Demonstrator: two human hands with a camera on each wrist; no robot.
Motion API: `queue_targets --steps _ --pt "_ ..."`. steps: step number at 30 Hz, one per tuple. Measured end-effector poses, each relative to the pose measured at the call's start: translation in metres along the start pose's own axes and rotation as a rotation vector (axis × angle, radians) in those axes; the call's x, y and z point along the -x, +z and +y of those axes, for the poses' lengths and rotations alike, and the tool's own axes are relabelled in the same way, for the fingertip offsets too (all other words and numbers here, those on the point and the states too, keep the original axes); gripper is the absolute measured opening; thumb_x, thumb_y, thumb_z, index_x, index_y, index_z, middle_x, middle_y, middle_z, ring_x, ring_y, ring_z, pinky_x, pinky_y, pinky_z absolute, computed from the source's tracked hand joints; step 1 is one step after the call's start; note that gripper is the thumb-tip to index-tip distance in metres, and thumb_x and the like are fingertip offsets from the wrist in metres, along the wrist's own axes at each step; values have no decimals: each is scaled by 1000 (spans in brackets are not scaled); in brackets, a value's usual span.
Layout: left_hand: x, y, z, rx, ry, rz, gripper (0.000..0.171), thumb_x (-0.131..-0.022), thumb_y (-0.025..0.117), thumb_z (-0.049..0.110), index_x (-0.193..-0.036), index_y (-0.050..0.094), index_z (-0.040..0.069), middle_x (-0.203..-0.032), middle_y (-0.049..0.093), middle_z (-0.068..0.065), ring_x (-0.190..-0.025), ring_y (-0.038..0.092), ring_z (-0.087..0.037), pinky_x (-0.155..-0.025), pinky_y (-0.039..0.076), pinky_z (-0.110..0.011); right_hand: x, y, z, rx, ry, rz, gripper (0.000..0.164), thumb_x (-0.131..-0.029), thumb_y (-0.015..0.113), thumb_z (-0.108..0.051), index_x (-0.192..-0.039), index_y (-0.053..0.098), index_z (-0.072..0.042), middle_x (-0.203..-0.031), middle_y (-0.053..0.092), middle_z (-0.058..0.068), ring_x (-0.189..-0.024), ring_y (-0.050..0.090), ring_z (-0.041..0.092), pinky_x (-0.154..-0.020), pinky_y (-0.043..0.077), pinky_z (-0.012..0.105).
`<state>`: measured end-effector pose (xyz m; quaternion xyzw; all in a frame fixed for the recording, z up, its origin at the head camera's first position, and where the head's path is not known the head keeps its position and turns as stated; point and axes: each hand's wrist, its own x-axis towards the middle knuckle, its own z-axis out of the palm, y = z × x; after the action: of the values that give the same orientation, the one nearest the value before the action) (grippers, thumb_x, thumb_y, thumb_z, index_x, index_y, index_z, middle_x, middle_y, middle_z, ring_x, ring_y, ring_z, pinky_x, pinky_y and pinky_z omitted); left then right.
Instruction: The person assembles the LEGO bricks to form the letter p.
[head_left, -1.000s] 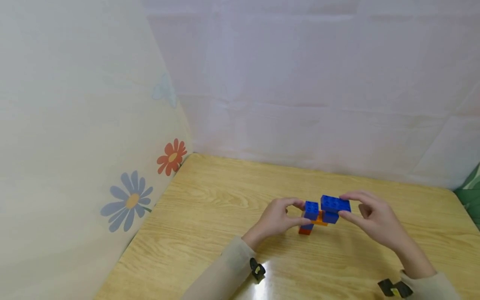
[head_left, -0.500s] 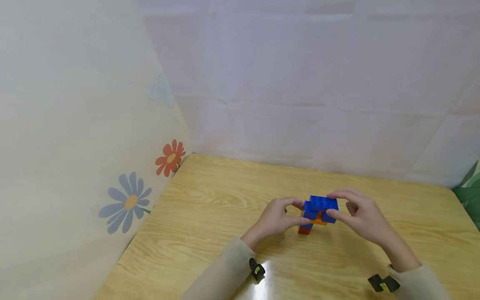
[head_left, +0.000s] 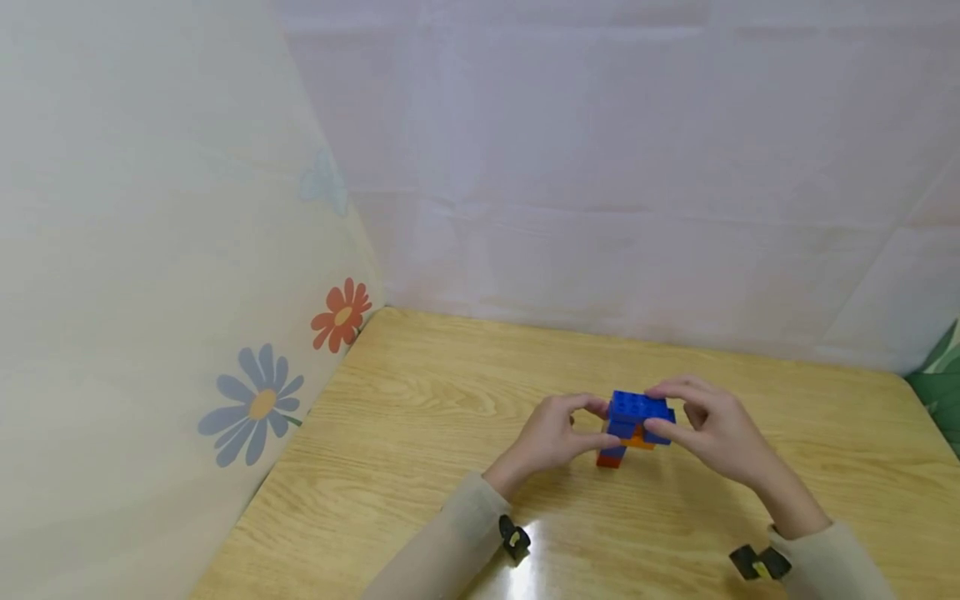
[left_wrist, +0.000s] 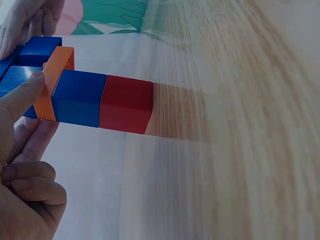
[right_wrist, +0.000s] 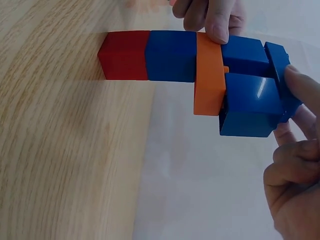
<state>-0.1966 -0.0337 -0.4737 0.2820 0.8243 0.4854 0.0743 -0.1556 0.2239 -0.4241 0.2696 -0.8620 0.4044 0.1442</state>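
Observation:
A small tower of toy building bricks stands on the table. Its base is a red brick [right_wrist: 125,56] with a blue brick [right_wrist: 171,56] on it. Above lies a thin orange brick [right_wrist: 209,82], sticking out to the right and bearing two blue bricks [right_wrist: 252,102] side by side. My left hand [head_left: 557,435] pinches the tower from the left, a fingertip at the orange brick and the upper blue brick. Between thumb and fingers, my right hand [head_left: 716,429] holds a flat, studded blue brick [head_left: 637,406] at its right end, lying across the top of both upper blue bricks.
The wood-grain table [head_left: 450,400] reaches back to a pale cloth backdrop [head_left: 585,167]. On the left stands a cream cloth [head_left: 150,208] with printed flowers. Green printed fabric [head_left: 941,392] shows at the right edge.
My right hand has moved left with the flat blue brick, from the right side of the tower to over both upper blue bricks. The left hand has stayed in place on the tower.

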Motion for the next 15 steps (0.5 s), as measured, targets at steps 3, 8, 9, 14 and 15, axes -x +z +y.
queue_targets --steps 3,8,9,14,15 --pt "0 0 0 -5 2 0 43 -90 82 44 -124 74 18 -113 71 14 -103 66 -24 -73 49 -26 -1 -1 0 17 -11 -5 36 -84 87 -4 -117 76 -13 -107 67 -5 -55 34 5 -48 34 23" --pt "0 1 0 -12 8 4 44 -90 82 45 -124 74 18 -113 71 14 -99 66 -24 -70 48 -25 -1 -2 1 23 -35 -9 37 -83 87 -2 -116 76 -13 -107 67 -6 -56 34 5 -48 34 23" --pt "0 1 0 -14 9 5 43 -90 82 45 -124 74 18 -113 71 14 -98 66 -24 -69 48 -25 -1 -2 1 22 -39 -7 37 -82 87 -2 -116 76 -13 -107 68 -6 -56 34 5 -48 34 23" --pt "0 1 0 -25 12 7 44 -90 81 45 -124 74 18 -113 72 13 -99 67 -24 -70 48 -25 -1 0 1 28 -56 -1 37 -82 87 -2 -116 76 -12 -107 68 -5 -56 34 4 -48 34 22" --pt "0 1 0 -28 11 7 44 -90 81 45 -124 74 18 -114 72 13 -100 67 -23 -71 49 -25 -1 0 1 30 -57 -1 37 -82 87 -2 -116 76 -11 -107 67 -5 -56 34 4 -48 34 22"
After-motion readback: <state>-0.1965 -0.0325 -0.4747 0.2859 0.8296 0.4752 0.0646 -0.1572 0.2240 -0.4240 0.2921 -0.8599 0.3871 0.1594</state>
